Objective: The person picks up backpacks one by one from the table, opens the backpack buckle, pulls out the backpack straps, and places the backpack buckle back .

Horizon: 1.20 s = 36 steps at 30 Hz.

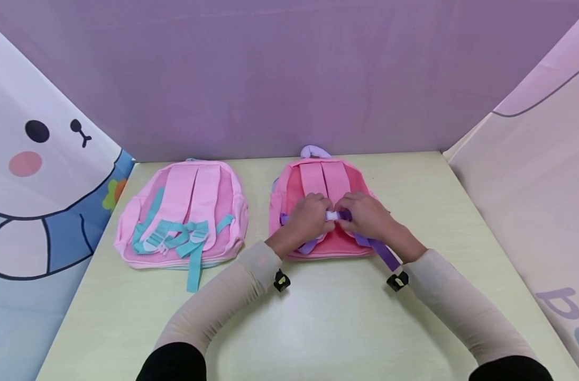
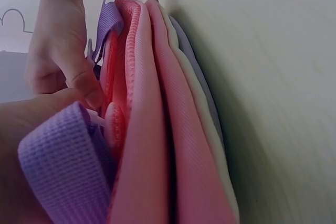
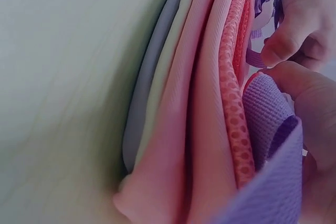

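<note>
In the head view, a pink backpack (image 1: 291,182) with purple straps (image 1: 386,256) lies with its back panel and shoulder straps facing up. Over the middle of that panel is a small white buckle (image 1: 332,215) on purple webbing. My left hand (image 1: 310,217) pinches the buckle's left end. From the opposite side, my right hand (image 1: 365,216) pinches its right end, thumb and fingertips close to the other hand's. Both wrist views show the backpack's layered pink side, with purple webbing (image 2: 65,163) looping near the left hand. Fingers mostly cover the buckle there.
A second, lighter pink backpack (image 1: 137,214) with teal straps (image 1: 194,270) lies to the left on the pale wooden table (image 1: 341,328). A purple backdrop (image 1: 289,79) rises along the table's far edge, with printed cloth panels at both sides.
</note>
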{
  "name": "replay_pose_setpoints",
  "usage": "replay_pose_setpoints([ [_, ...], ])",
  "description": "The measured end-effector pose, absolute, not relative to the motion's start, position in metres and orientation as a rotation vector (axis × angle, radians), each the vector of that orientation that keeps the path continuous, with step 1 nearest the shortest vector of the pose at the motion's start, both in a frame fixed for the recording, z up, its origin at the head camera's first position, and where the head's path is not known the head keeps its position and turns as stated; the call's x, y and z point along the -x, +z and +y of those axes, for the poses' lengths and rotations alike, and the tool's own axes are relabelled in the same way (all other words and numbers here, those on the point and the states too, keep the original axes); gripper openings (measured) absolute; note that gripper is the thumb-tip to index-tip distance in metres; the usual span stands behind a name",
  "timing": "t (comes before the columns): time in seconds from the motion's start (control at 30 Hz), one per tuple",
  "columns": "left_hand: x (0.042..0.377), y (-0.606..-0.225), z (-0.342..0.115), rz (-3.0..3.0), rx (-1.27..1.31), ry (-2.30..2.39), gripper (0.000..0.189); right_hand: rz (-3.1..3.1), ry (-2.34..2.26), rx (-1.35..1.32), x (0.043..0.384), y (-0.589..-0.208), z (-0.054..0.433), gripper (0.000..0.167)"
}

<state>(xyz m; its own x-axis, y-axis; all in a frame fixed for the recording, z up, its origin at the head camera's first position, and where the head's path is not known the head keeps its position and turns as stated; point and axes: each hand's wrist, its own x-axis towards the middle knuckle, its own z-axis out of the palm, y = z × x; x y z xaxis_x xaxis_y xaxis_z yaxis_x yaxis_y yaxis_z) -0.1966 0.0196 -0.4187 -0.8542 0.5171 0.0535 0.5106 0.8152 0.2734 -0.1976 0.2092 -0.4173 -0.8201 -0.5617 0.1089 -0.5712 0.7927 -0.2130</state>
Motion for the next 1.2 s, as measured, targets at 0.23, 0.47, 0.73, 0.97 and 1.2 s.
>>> replay_pose_setpoints([
  [0.23,0.198,-0.4211,0.0198,2.964,-0.848,0.471,0.037,-2.958,0.328,-0.919,0.1975,-0.4173,0.2087,0.034],
  [0.47,0.1992,-0.4223,0.0205,2.966,-0.883,0.455,0.038,-2.939,0.316,-0.948,0.198,-0.4175,0.2101,0.034],
  [0.73,0.198,-0.4222,0.0213,2.96,-0.881,0.451,0.037,-2.917,0.315,-0.995,0.1984,-0.4195,0.2111,0.033],
  [0.97,0.1968,-0.4235,0.0219,2.984,-0.891,0.5,0.029,-2.895,0.324,-1.008,0.1977,-0.4192,0.2109,0.037],
  [1.2,0.1953,-0.4259,0.0229,2.999,-0.851,0.528,0.028,-2.877,0.346,-1.015,0.1976,-0.421,0.2097,0.038],
])
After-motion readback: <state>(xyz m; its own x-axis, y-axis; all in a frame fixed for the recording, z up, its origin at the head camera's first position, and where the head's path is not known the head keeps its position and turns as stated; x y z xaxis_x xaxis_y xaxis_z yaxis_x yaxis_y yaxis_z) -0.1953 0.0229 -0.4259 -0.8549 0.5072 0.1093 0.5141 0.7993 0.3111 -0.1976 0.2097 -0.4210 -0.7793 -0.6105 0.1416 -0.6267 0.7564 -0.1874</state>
